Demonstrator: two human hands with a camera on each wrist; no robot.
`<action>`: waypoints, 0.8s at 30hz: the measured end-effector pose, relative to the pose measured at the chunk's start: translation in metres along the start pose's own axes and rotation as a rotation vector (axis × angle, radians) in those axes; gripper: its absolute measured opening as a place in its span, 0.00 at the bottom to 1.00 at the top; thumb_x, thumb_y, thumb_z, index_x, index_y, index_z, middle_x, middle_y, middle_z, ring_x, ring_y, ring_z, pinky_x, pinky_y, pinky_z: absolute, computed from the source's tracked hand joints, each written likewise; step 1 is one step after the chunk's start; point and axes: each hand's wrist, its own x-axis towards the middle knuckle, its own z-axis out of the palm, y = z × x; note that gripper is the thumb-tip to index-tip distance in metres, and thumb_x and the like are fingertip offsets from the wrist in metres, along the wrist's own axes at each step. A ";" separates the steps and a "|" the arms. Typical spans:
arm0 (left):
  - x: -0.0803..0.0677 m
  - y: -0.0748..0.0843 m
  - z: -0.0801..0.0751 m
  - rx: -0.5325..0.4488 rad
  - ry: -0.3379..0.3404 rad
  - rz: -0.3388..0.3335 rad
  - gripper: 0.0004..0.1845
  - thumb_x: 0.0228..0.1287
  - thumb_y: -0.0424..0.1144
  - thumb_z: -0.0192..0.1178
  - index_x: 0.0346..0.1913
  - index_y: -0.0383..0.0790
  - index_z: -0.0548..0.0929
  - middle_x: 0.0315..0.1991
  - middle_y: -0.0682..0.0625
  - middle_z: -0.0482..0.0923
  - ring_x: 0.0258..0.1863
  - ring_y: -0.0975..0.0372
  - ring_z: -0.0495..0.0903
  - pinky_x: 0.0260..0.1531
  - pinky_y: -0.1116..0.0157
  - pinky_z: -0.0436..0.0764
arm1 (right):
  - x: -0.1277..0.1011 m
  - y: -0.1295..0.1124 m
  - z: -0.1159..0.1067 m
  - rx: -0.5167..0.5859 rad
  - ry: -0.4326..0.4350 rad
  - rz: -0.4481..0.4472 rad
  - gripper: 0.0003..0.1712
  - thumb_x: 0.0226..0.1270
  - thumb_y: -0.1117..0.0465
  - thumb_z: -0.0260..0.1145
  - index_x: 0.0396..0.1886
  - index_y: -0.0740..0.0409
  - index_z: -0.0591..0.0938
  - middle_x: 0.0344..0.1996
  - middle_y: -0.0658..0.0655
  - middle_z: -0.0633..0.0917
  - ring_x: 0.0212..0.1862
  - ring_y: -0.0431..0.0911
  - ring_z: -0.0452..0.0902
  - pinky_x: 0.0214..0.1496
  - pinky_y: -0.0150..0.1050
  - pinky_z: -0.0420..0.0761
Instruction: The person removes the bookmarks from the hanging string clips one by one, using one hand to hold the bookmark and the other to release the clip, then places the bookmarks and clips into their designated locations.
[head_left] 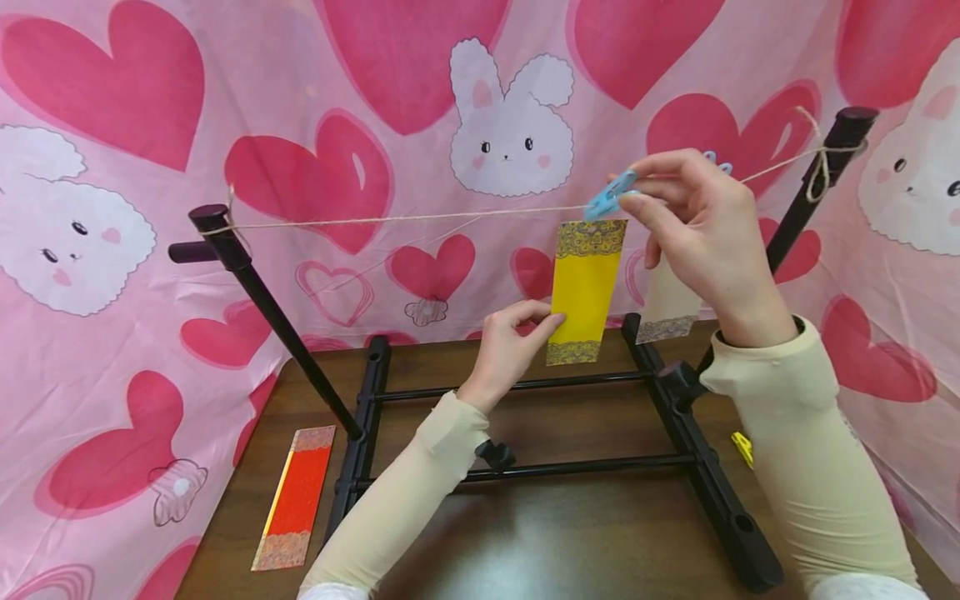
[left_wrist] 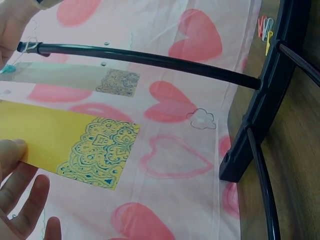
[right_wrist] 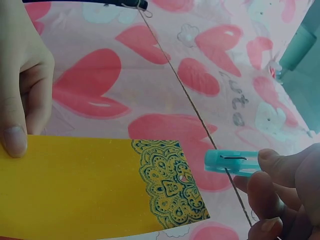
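Your black rack (head_left: 288, 340) carries a string (head_left: 360, 220) stretched between its posts. Your left hand (head_left: 504, 352) pinches the yellow card (head_left: 585, 292), lace-patterned at both ends, by one long edge below the string. Your right hand (head_left: 708, 237) pinches the light-blue plastic clothespin (head_left: 610, 197) at the string, just above the card's top.

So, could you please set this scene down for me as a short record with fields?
Left hand: pinches the yellow card by its edge
Right hand: pinches a blue clip
Clip position: at the string, apart from the card's patterned top edge
String ends: tied to the black frame
Pale card: hangs beyond the right hand
Red card: flat on the table, left of the frame
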 end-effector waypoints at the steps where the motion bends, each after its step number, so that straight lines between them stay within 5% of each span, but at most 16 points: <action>1: 0.000 0.000 0.000 -0.002 0.002 -0.001 0.10 0.70 0.39 0.70 0.48 0.38 0.91 0.42 0.50 0.89 0.35 0.62 0.79 0.39 0.69 0.84 | 0.000 0.000 0.000 0.009 0.000 0.004 0.19 0.73 0.66 0.69 0.62 0.58 0.81 0.54 0.52 0.89 0.18 0.41 0.74 0.28 0.26 0.79; 24: -0.006 -0.004 -0.007 -0.032 0.022 0.007 0.10 0.69 0.39 0.70 0.48 0.38 0.91 0.42 0.48 0.89 0.36 0.55 0.84 0.44 0.64 0.87 | -0.008 0.006 -0.003 0.108 0.025 -0.085 0.20 0.71 0.71 0.68 0.61 0.66 0.79 0.56 0.56 0.89 0.18 0.42 0.74 0.26 0.28 0.79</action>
